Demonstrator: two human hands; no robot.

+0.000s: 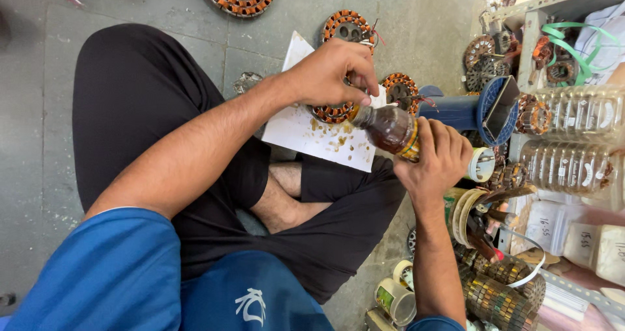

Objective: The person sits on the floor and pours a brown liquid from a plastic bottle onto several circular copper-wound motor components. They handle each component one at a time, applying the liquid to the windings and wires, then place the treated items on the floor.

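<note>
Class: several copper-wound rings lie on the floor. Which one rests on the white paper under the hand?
The winding ring beneath the left hand, by the brown bottle; the others lie on bare floor.

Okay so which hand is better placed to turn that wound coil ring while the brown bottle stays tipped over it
Probably the left hand. Its fingers already rest on the coil ring lying on the stained white paper, at the bottle's mouth. The right hand is wrapped around the brown bottle, holding it tilted.

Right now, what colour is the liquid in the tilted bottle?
Dark reddish-brown, in the bottle held by the right hand; head view.
</note>
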